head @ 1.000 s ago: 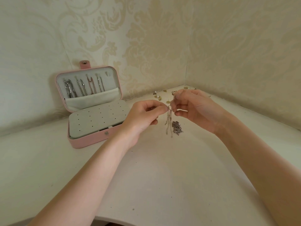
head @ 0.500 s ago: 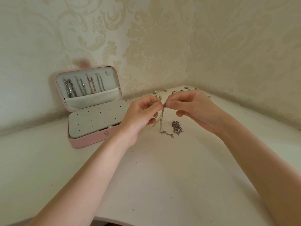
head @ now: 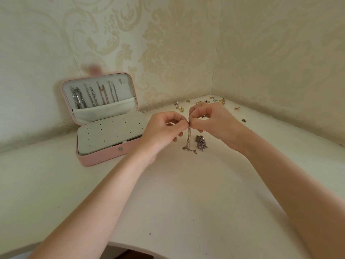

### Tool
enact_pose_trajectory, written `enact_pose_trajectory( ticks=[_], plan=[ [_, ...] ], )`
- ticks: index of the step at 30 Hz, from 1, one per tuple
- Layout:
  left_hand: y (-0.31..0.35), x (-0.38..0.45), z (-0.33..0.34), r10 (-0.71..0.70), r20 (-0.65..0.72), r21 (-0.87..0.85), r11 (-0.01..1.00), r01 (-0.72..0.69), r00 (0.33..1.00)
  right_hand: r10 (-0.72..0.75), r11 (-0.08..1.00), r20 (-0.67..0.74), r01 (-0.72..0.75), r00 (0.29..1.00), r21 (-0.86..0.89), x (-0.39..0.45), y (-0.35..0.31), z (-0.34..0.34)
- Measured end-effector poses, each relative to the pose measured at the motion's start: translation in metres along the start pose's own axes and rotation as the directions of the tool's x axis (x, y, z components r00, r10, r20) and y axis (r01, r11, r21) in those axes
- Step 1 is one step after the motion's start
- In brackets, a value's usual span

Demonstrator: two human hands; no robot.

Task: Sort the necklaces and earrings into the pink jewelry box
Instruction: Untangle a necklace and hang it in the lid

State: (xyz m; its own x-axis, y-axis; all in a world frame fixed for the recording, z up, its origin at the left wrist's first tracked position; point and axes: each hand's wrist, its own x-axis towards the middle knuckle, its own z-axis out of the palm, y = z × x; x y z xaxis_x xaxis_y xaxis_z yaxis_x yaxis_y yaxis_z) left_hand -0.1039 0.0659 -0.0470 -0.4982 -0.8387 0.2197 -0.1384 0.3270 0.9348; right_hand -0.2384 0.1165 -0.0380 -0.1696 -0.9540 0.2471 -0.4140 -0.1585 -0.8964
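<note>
The pink jewelry box stands open at the left, several chains hanging in its lid above a grey perforated earring panel. My left hand and my right hand meet above the table, both pinching the top of a thin gold necklace. The chain hangs down and its lower end lies on the table. A heap of darker chain lies just right of it. Several loose earrings are scattered in the far corner.
The white table fits into a corner of two wallpapered walls. Its curved front edge runs along the bottom of the view. A few stray earrings lie along the right wall.
Both hands rose slightly and their fingertips closed together on the necklace's top. The chain, first dangling, now trails onto the table.
</note>
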Motion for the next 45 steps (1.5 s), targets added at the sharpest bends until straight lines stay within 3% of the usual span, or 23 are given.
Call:
enact_pose_trajectory(
  ticks=[8,19,24,29,39,45],
  plan=[
    [0.002,-0.002,-0.005,-0.146,0.096,-0.235,0.958,0.165,0.985,-0.004,0.997,-0.001,0.004,1.000,0.078,0.001,0.002,-0.003],
    [0.000,-0.002,-0.008,-0.153,0.062,-0.085,0.984,0.158,0.986,-0.057,0.988,-0.001,0.056,0.998,-0.145,0.003,0.003,-0.004],
    [0.002,-0.002,-0.008,-0.214,0.089,-0.169,0.959,0.226,0.973,-0.066,0.998,0.037,0.065,0.997,0.018,0.002,0.004,-0.009],
    [0.003,-0.002,-0.008,-0.255,0.133,-0.251,0.926,0.281,0.958,-0.051,0.999,0.054,0.051,0.997,0.016,0.001,0.002,-0.010],
    [0.004,-0.005,-0.003,-0.094,0.226,0.104,0.992,0.071,0.970,0.046,0.985,0.197,-0.011,0.979,-0.174,-0.002,-0.001,-0.013],
    [-0.004,-0.004,0.000,0.050,0.179,0.437,0.891,-0.125,0.983,0.060,0.930,0.239,0.033,0.969,-0.366,0.003,0.007,-0.010]
  ],
)
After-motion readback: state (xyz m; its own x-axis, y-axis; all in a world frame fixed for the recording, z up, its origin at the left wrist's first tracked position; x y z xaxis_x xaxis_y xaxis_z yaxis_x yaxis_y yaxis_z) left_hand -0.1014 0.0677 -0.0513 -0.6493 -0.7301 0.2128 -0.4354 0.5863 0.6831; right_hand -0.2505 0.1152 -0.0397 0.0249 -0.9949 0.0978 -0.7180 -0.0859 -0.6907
